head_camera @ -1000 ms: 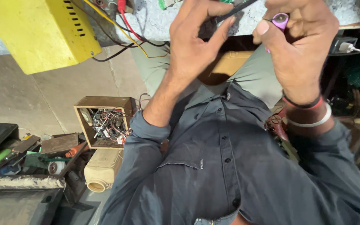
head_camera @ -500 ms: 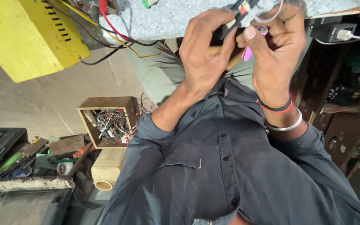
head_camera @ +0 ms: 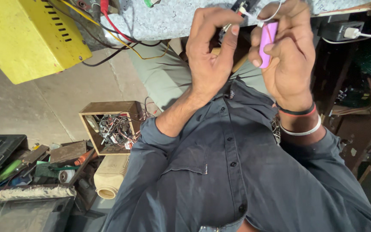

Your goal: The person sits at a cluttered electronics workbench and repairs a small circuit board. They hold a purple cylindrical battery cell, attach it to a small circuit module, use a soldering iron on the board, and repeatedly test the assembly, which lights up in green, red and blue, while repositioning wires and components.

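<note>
My left hand [head_camera: 211, 56] is raised in front of the grey bench edge [head_camera: 172, 17], its thumb and fingers pinched on a small dark plug with a metal tip [head_camera: 233, 17]. Close beside it, my right hand [head_camera: 288, 60] grips a small purple rectangular device [head_camera: 268, 41] between thumb and fingers. A thin white wire [head_camera: 271, 15] loops from the device toward the plug. The two hands nearly touch at the fingertips. Black and white bands circle my right wrist. My dark buttoned shirt [head_camera: 237, 172] fills the lower view.
A yellow vented metal box [head_camera: 26, 34] sits top left, with red, yellow and black wires [head_camera: 121, 38] trailing from the bench. On the floor stand a wooden box of tangled wires [head_camera: 110, 126], a cream plastic jug [head_camera: 110, 174] and piled tools [head_camera: 31, 167]. A black adapter [head_camera: 340, 30] sits top right.
Both hands have come lower and more central in view. The purple device now shows fully in my right hand, and the plug stays pinched in my left.
</note>
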Demonstrator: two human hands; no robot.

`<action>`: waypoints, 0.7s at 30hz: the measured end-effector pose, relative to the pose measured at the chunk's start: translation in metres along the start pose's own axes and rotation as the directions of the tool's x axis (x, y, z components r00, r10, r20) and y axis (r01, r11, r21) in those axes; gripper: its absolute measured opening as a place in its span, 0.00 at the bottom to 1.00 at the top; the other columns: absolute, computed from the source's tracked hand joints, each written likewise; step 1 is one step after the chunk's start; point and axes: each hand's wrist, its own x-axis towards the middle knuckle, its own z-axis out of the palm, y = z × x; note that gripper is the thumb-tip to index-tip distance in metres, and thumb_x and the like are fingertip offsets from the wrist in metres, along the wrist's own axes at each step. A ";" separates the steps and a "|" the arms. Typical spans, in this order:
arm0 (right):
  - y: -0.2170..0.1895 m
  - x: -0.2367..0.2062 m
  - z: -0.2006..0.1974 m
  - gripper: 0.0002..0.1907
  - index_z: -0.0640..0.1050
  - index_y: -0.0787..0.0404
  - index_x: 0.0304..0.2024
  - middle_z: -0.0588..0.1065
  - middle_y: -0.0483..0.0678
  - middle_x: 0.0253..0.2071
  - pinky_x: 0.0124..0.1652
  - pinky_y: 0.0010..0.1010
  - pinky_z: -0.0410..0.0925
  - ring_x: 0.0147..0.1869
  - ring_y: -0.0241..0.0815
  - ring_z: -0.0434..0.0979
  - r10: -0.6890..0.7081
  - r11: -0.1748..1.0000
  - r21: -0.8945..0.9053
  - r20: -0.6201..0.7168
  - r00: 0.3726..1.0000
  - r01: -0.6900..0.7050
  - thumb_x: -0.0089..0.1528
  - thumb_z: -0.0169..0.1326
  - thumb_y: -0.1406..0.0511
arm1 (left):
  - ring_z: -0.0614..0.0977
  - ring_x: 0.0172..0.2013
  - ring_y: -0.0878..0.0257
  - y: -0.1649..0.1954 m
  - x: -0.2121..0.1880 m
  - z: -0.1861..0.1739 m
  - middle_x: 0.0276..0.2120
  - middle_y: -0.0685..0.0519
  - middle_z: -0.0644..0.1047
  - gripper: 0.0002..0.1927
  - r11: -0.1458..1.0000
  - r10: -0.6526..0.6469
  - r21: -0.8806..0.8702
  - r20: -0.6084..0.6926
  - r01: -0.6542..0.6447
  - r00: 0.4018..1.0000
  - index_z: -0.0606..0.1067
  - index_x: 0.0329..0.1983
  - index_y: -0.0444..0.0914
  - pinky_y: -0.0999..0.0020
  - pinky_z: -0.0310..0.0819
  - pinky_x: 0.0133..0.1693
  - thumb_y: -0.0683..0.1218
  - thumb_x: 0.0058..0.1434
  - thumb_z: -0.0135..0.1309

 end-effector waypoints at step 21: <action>0.033 0.003 -0.017 0.10 0.72 0.69 0.52 0.74 0.47 0.46 0.41 0.16 0.64 0.42 0.27 0.72 -0.338 0.704 -0.646 0.060 0.939 0.294 0.74 0.61 0.74 | 0.76 0.42 0.69 -0.005 -0.004 0.005 0.43 0.56 0.72 0.08 0.999 0.042 -0.001 0.041 -0.042 0.998 0.81 0.51 0.39 0.78 0.73 0.46 0.43 0.70 0.64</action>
